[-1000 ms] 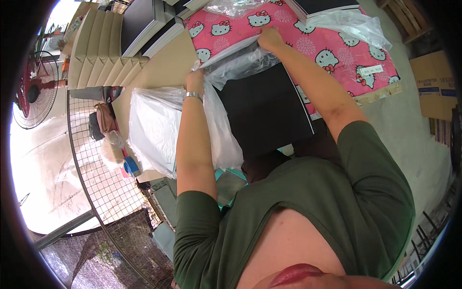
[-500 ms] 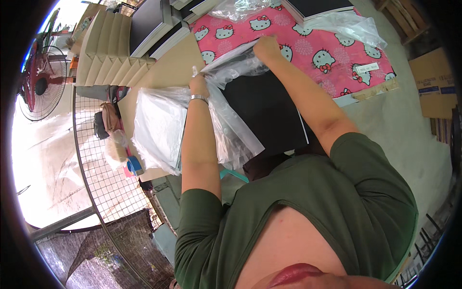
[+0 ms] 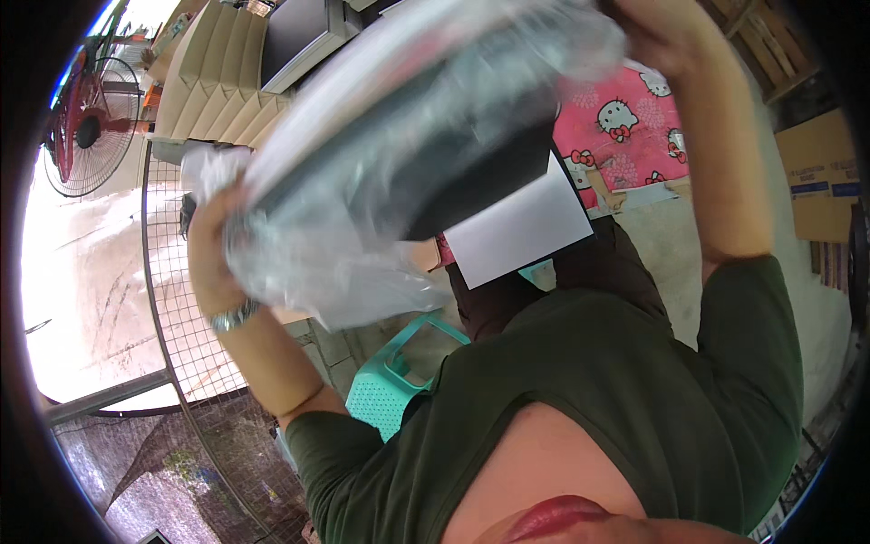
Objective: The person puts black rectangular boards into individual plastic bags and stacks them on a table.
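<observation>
Lifting a flat black board in a clear crinkly plastic bag (image 3: pixel 399 154) across upper centre, left hand (image 3: pixel 213 254) clamped on its lower-left corner, right hand (image 3: pixel 662 32) gripping top right (blurred); keeping both ends level, clearing the pink cartoon-print tablecloth (image 3: pixel 625 136).

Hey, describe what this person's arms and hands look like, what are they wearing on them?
Both forearms are bare. A dark green short-sleeved shirt covers the shoulders and upper arms. The left hand has a silver metal wristwatch at the wrist, and a thin band circles the left forearm further down. The right hand wears no glove; any ring or wristband there cannot be made out.
</observation>
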The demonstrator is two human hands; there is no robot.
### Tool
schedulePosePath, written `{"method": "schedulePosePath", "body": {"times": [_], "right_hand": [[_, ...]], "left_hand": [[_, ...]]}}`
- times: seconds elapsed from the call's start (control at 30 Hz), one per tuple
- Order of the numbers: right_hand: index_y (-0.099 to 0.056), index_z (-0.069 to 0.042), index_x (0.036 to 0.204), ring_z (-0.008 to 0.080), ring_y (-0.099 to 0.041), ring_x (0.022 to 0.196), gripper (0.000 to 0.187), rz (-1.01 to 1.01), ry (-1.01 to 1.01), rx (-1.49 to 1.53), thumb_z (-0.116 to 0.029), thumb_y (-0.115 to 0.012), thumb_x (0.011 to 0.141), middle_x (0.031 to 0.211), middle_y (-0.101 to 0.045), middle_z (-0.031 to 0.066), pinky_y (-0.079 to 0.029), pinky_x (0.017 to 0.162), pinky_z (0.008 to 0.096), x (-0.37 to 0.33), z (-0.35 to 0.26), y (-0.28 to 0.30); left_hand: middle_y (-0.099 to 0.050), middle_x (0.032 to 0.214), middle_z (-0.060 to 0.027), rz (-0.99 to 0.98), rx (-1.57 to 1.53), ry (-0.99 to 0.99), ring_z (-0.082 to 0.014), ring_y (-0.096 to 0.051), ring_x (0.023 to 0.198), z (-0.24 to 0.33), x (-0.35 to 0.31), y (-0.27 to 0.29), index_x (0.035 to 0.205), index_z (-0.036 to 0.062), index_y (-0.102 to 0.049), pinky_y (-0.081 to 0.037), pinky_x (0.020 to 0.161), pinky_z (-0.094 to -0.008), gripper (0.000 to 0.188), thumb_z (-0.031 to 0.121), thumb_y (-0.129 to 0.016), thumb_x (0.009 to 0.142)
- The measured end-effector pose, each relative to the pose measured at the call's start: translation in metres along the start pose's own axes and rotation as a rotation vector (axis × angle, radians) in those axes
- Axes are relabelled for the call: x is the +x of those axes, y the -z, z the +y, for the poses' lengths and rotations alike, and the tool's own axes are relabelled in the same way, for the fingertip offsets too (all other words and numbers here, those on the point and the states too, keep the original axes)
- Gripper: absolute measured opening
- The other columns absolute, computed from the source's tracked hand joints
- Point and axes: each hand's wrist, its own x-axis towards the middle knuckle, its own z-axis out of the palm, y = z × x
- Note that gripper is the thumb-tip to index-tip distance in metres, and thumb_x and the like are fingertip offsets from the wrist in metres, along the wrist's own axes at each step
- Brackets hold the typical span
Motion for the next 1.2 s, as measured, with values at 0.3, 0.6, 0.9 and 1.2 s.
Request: {"method": "schedulePosePath", "body": {"times": [0.3,0.6,0.9,1.2], "right_hand": [[-0.054,0.003,0.106,0.01,-0.062,0.076,0.025,-0.135,-0.058,0.229,-0.009,-0.054,0.085,0.092,-0.061,0.0063,-0.051,0.065,0.0205,-0.04,0.089,0.042],[-0.058,0.0,0.093,0.0114,-0.058,0.07,0.013,-0.097,0.114,0.232,-0.007,-0.052,0.084,0.078,-0.057,0.0027,-0.053,0.071,0.0273,0.047,0.102,0.034],[-0.056,-0.005,0.097,0.007,-0.058,0.068,0.017,0.029,-0.185,0.185,-0.004,-0.046,0.083,0.08,-0.06,-0.0006,-0.049,0.064,0.0214,0.075,0.17,0.05],[-0.05,-0.002,0.117,0.0117,-0.056,0.075,0.036,0.1,-0.296,0.313,0.0,-0.044,0.081,0.091,-0.058,0.0044,-0.046,0.065,0.0236,0.021,0.284,0.079]], "left_hand": [[-0.062,0.095,-0.0109,-0.251,0.186,0.313,-0.0171,-0.061,0.078,-0.1,0.007,0.063,0.112,-0.0039,-0.054,-0.049,0.073,-0.0244,0.035,0.01,-0.055,0.08],[-0.06,0.102,-0.0127,-0.135,-0.074,0.137,-0.0232,-0.061,0.082,-0.07,0.06,0.005,0.117,-0.0013,-0.05,-0.052,0.074,-0.0308,0.036,0.015,-0.05,0.085],[-0.058,0.104,-0.0151,-0.031,-0.219,0.203,-0.0298,-0.061,0.085,-0.129,0.097,0.006,0.119,0.001,-0.047,-0.055,0.072,-0.0377,0.037,0.014,-0.05,0.084],[-0.057,0.103,-0.0216,-0.006,-0.329,0.466,-0.032,-0.062,0.083,-0.336,0.071,0.023,0.112,-0.0062,-0.048,-0.056,0.068,-0.0402,0.035,0.017,-0.04,0.087]]}}
